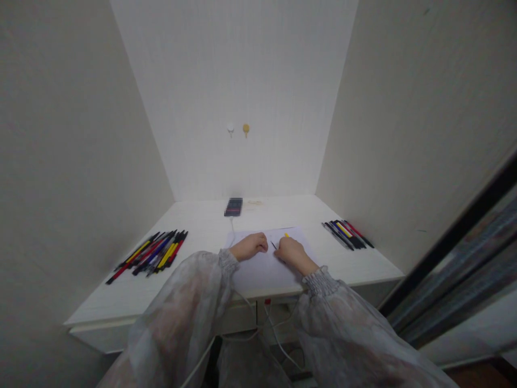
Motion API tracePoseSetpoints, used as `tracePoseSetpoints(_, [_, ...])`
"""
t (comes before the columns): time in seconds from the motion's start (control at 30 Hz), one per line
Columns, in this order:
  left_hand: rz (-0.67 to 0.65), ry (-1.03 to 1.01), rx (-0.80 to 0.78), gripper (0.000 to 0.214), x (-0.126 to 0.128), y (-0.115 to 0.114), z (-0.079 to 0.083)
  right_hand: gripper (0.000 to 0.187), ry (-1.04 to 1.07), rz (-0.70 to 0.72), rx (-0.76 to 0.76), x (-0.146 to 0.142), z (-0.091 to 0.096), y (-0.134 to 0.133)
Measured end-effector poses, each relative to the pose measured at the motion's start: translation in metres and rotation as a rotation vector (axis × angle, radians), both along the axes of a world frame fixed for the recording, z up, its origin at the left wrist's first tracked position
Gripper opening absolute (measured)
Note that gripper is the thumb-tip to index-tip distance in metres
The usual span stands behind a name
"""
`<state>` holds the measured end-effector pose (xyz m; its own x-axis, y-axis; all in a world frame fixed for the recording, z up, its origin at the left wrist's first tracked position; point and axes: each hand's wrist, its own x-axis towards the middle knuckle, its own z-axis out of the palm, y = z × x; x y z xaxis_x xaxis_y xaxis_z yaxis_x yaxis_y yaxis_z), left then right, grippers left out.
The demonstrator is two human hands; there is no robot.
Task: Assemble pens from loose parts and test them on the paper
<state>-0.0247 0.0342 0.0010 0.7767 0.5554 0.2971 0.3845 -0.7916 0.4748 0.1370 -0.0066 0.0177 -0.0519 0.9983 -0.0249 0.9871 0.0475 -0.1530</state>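
A sheet of white paper (258, 272) lies near the front of the white desk, under both my hands. My left hand (251, 246) rests on it with the fingers curled in; whatever may be inside them is hidden. Just to the right, my right hand (291, 252) is closed around a pen (273, 245), whose thin dark end sticks out to the upper left. A small yellow piece (286, 235) shows beyond my right knuckles; I cannot tell whether it belongs to the same pen. A gap separates the two hands.
Many pens (155, 250) in black, red, yellow and blue lie heaped at left; a smaller row of pens (348, 234) lies at right. A phone (233, 207) with a white cable (232, 226) is at the back. Walls enclose the desk (202, 215). Cables hang below its front edge.
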Motion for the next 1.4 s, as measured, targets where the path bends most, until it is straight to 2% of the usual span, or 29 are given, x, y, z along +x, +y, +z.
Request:
tracePoseSetpoints(0.1, [0.059,-0.012,0.009,0.011,-0.002,-0.002,0.000,0.030,-0.004,-0.005,0.011,0.000,-0.004,0.000])
tracePoseSetpoints(0.3, [0.410,-0.021,0.071,0.009,-0.012,-0.003,-0.005,0.025,0.026,0.011,0.005,0.009,-0.003,0.002])
tracePoseSetpoints(0.37, [0.449,-0.019,0.055,0.010,-0.017,-0.005,-0.007,0.025,0.037,-0.022,0.032,0.015,-0.001,0.004])
tracePoseSetpoints(0.53, [0.387,-0.047,-0.029,0.012,-0.028,-0.009,-0.008,0.029,-0.004,-0.137,0.168,0.035,0.002,0.003])
tracePoseSetpoints(0.7, [0.358,-0.055,-0.098,0.011,-0.034,-0.014,-0.006,0.028,-0.006,-0.170,0.089,0.048,-0.003,0.001])
tracePoseSetpoints(0.87, [0.329,-0.079,-0.096,0.010,-0.037,-0.016,-0.008,0.028,0.026,-0.170,0.042,0.046,-0.008,0.001])
tracePoseSetpoints(1.1, [0.309,-0.076,-0.118,0.012,-0.036,-0.022,-0.008,0.030,0.021,-0.126,0.003,0.046,-0.003,-0.005])
tracePoseSetpoints(1.27, [0.342,-0.116,-0.116,0.014,-0.031,-0.028,-0.005,0.031,-0.028,-0.142,0.070,0.040,0.000,-0.009])
tracePoseSetpoints(1.4, [0.305,-0.171,-0.100,0.013,-0.024,-0.035,0.004,0.030,0.010,-0.091,0.141,0.030,0.010,-0.013])
